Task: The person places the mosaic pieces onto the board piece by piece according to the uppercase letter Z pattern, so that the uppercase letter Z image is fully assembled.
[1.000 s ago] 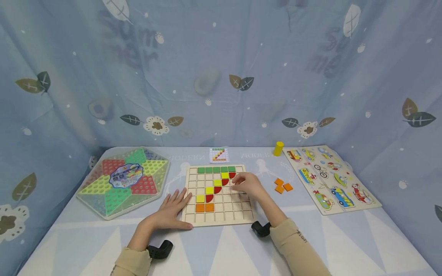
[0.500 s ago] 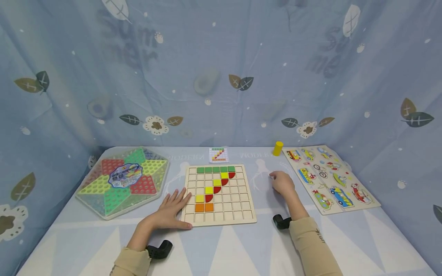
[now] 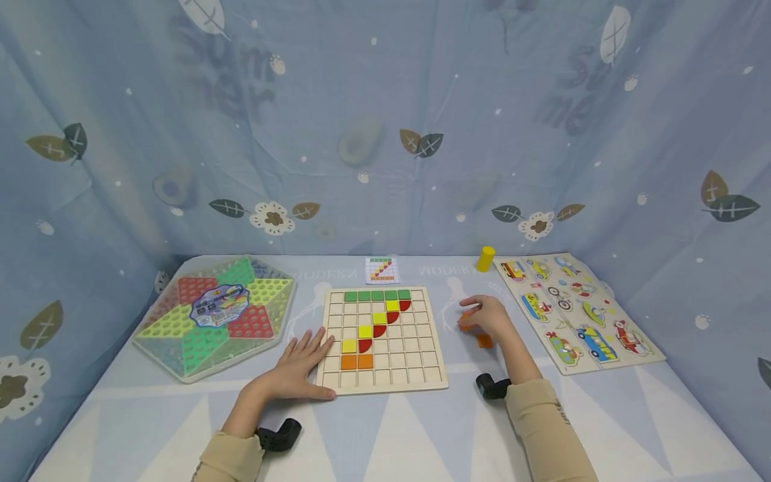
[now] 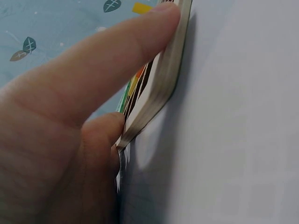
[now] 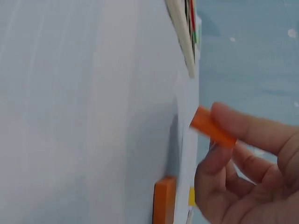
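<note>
A wooden grid board [image 3: 415, 378] lies at the centre, bearing a top row of green tiles [image 3: 377, 296], a diagonal of yellow squares [image 3: 365, 332] and red quarter-round tiles [image 3: 379, 331], and two orange tiles [image 3: 357, 362] below. My left hand [image 3: 295, 371] rests at its left edge, fingers spread and straight, thumb against the near corner. Right of the board, my right hand [image 3: 492, 316] pinches an orange square tile [image 5: 212, 127] between thumb and finger, raised off the table in the right wrist view. Another orange tile [image 3: 484, 341] lies on the table below that hand.
Behind the board lies a small pattern card [image 3: 382, 270]. A hexagonal Chinese checkers box [image 3: 223, 314] sits at left. A wooden vehicle puzzle [image 3: 572, 311] lies at right, with a yellow cylinder [image 3: 485, 259] near its far corner. A curtain [image 3: 385, 181] hangs along the back.
My right hand has moved right, from above the board to the loose orange tiles, and now pinches one. The left hand has stayed at the board's edge.
</note>
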Action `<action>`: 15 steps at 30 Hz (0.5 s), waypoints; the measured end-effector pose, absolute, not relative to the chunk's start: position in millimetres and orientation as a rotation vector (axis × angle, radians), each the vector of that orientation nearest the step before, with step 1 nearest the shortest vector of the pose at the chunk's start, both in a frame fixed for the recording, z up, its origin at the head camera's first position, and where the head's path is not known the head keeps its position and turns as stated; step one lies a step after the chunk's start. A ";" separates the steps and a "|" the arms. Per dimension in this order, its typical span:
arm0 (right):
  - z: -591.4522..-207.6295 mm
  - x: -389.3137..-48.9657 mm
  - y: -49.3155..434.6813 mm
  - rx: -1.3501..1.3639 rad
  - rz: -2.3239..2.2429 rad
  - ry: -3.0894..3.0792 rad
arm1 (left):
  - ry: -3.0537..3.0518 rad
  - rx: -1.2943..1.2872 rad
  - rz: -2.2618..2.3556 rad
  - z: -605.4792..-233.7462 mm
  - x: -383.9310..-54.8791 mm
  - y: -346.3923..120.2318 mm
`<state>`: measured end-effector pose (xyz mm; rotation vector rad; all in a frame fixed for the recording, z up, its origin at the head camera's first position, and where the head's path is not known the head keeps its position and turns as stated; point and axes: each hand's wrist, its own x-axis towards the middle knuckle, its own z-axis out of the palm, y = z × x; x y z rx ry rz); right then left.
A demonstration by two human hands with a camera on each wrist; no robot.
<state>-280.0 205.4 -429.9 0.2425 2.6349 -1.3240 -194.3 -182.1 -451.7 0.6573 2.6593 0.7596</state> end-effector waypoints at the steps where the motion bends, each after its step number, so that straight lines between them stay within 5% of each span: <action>1: -429.5 -279.7 202.7 0.237 -1.386 2.582 | 2.658 0.659 0.761 -451.6 -194.2 -182.1; 15: -427.0 -251.9 106.2 -0.164 -1.285 2.518 | 2.663 0.645 0.755 -450.8 -193.9 -181.1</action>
